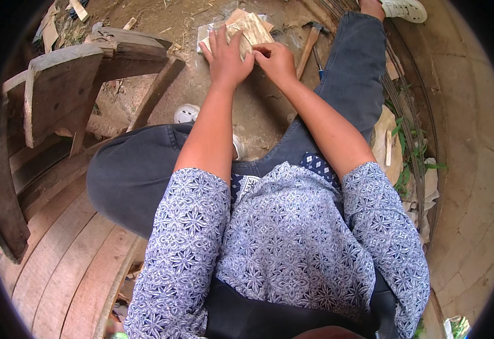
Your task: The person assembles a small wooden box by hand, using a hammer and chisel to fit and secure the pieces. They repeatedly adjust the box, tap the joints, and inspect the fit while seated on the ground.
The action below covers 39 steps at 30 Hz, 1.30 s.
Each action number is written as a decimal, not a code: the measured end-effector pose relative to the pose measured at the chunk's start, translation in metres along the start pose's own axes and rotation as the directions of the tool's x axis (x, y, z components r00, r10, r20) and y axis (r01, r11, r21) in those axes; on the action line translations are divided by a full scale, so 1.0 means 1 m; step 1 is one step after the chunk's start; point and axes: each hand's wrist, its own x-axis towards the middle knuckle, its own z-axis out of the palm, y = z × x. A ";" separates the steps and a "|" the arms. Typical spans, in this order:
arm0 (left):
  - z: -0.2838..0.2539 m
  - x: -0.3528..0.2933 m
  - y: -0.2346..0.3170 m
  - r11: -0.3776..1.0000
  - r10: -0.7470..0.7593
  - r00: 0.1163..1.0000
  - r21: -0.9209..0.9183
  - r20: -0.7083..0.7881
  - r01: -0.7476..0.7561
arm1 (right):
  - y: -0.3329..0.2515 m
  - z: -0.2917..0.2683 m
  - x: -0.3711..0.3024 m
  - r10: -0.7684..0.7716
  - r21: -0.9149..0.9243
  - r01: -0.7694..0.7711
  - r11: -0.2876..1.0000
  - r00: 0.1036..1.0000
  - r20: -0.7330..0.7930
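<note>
Wooden board lies low over the ground, partly covered by the left hand, its fingers spread apart. The right hand pinches at the board's edge; whether anything sits between its fingertips, I cannot tell. One shoe is cut off above.

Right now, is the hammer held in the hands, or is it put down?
Put down: the hammer lies on the ground, right of the right hand and apart from it; the left hand is over pale wood.
</note>
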 end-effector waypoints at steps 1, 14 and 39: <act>0.002 0.000 -0.002 1.000 -0.002 1.000 0.009 -0.008 0.002 | 0.002 0.001 0.000 -0.021 -0.010 0.021 1.000 1.000 -0.012; 0.005 0.002 -0.004 0.999 0.020 0.999 0.033 -0.033 -0.019 | 0.030 0.005 -0.011 0.375 0.186 -0.377 0.907 0.926 0.048; 0.009 -0.001 -0.009 0.990 0.080 0.996 0.121 -0.042 -0.074 | 0.001 0.003 -0.007 0.525 0.341 -0.552 0.761 0.833 0.176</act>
